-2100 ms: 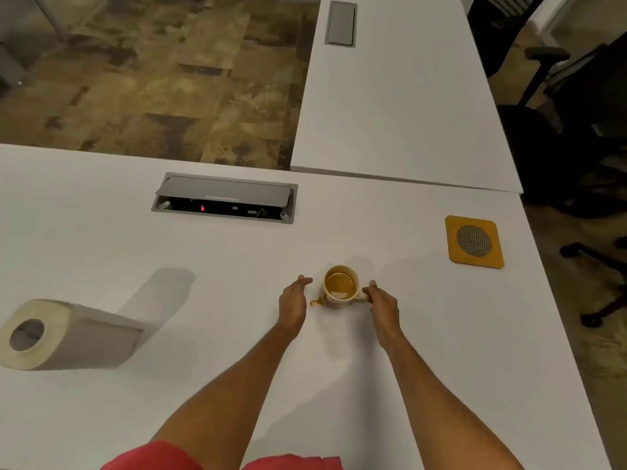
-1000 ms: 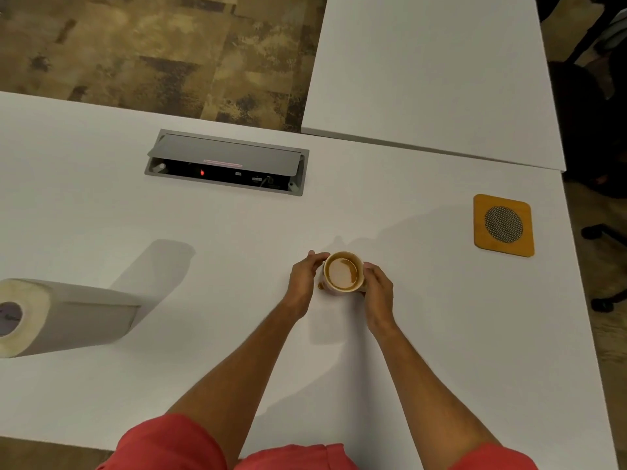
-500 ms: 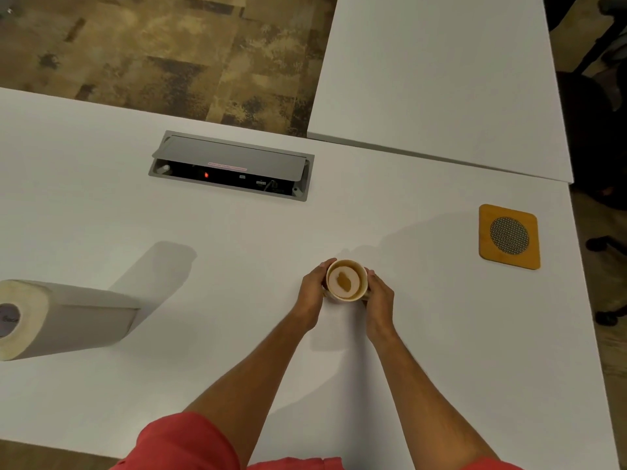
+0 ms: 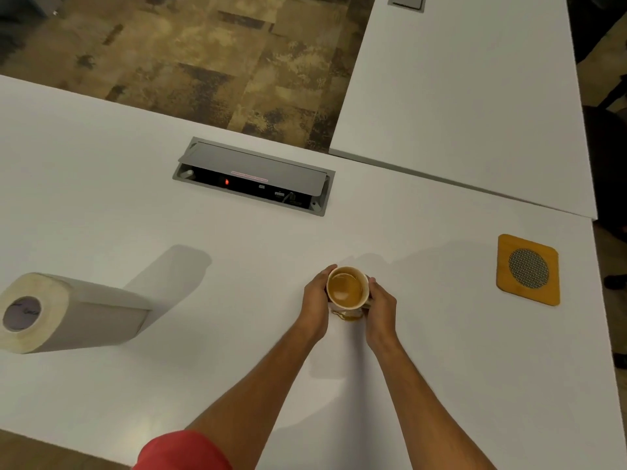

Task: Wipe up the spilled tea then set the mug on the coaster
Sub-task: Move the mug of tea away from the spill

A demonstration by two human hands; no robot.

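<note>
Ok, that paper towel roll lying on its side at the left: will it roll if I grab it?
Probably. The white paper towel roll lies on its side on the smooth white table, so a nudge across its length could set it rolling. It looks bulky but likely light and soft, so it should squash slightly under a grip.

A grey power box point(image 4: 252, 176) with its lid raised and a red light sits recessed in the white desk point(image 4: 101, 171), a second white desk point(image 4: 468, 96) abutting beyond, patterned brown carpet point(image 4: 190, 45) behind.

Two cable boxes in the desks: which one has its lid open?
The near cable box, beyond the mug: lid raised, sockets showing. The far desk's box is shut.
</note>
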